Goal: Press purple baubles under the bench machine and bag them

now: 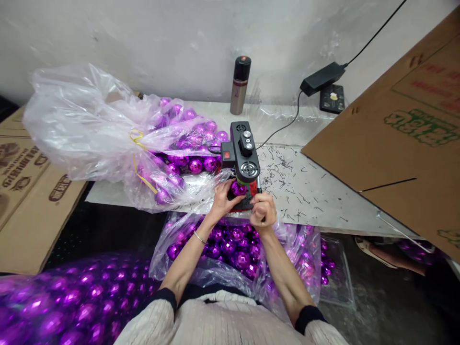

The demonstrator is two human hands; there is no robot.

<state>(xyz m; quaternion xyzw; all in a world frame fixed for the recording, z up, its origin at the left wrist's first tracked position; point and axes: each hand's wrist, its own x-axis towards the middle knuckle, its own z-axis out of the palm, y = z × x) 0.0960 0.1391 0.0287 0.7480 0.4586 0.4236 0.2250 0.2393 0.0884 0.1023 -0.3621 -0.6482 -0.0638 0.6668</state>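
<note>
A shiny purple faceted ball [238,188] sits under the head of a small black bench machine [246,148], on its dark base. My left hand [223,199] holds this ball between thumb and fingers. On the machine's right side, my right hand [263,209] is closed around the end of a thin lever [258,183]. The machine has round vents and silver knobs on top, and a red switch [226,155] on its left side. Whatever touches the top of the ball is hidden by the machine's head.
An open bag of purple balls [230,244] lies below the table edge. On the left are a tied clear bag [82,129] of balls, flat cardboard [32,191] and more balls [72,302]. Behind stands a bottle [240,86]; right are a power adapter [323,79], dark scraps and a carton [402,129].
</note>
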